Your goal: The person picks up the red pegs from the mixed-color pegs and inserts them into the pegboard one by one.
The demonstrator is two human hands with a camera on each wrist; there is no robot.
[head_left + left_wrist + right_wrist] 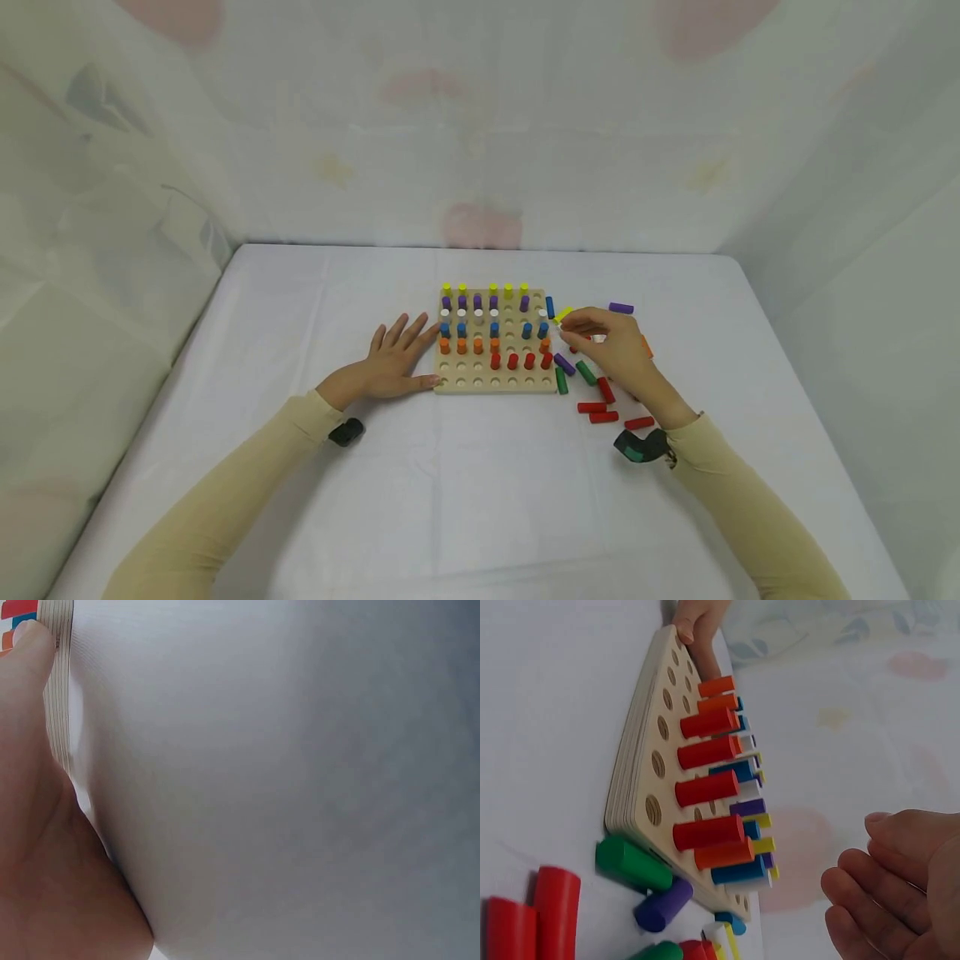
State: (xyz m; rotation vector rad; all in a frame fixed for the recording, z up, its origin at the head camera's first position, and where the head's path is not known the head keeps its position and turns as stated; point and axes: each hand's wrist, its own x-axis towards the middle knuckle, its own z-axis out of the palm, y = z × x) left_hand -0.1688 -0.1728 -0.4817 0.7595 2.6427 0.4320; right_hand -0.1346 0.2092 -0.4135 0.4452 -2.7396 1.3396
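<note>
A wooden pegboard (495, 389) with rows of upright yellow, purple, white, blue, orange and red pegs lies on the table. My left hand (395, 364) rests flat at its left side, fingers spread, with the thumb on the front left corner. My right hand (611, 343) hovers just beyond the board's right edge, above loose pegs. In the right wrist view, its fingers (855, 881) are loosely bent, apart from the thumb, and I see nothing between them. A red peg (709, 833) stands in the board's near end there.
Loose pegs lie right of the board, among them a green peg (562, 381), a red peg (603, 417), a blue peg (550, 307) and a purple peg (621, 308). White cloth (465, 492) covers the table. Patterned curtains (480, 150) surround it.
</note>
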